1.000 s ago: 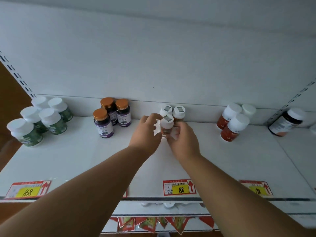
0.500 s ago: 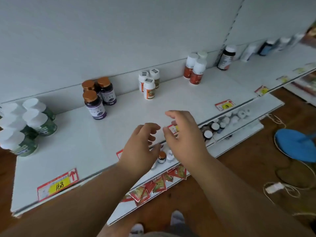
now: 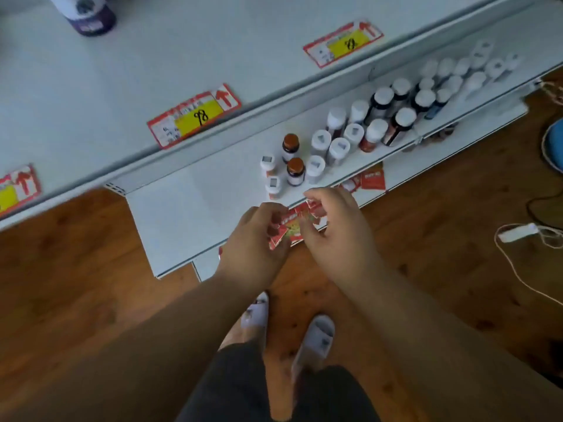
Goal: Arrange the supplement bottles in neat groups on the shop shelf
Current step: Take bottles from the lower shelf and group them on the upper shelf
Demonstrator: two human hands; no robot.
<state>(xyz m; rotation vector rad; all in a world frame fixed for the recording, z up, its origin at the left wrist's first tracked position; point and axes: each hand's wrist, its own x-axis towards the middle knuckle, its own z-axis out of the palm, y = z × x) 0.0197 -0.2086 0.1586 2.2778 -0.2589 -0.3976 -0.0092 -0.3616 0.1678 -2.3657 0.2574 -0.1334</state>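
Looking down, I see a lower shelf (image 3: 195, 205) crowded with supplement bottles. Two small white-capped orange bottles (image 3: 268, 165) stand nearest me, beside two brown-capped bottles (image 3: 295, 171). To their right are several white-capped bottles (image 3: 338, 147), then dark bottles with white caps (image 3: 380, 102). My left hand (image 3: 256, 242) and right hand (image 3: 338, 229) hover close together over the shelf's front edge, just short of the orange bottles. Their fingers are loosely curled and hold nothing. On the upper shelf (image 3: 152, 71) the base of a purple bottle (image 3: 88, 16) shows at the top left.
Red and yellow price tags (image 3: 195, 115) line the upper shelf's front. Red paper pennants (image 3: 292, 223) hang at the lower shelf's edge under my hands. On the wooden floor lie a white plug with cable (image 3: 518, 233) and a blue object (image 3: 554, 144); my slippered feet (image 3: 256, 315) are below.
My hands let go of the white-capped bottle on the upper shelf and drew back and down. My view swung from the upper shelf down to the lower one.
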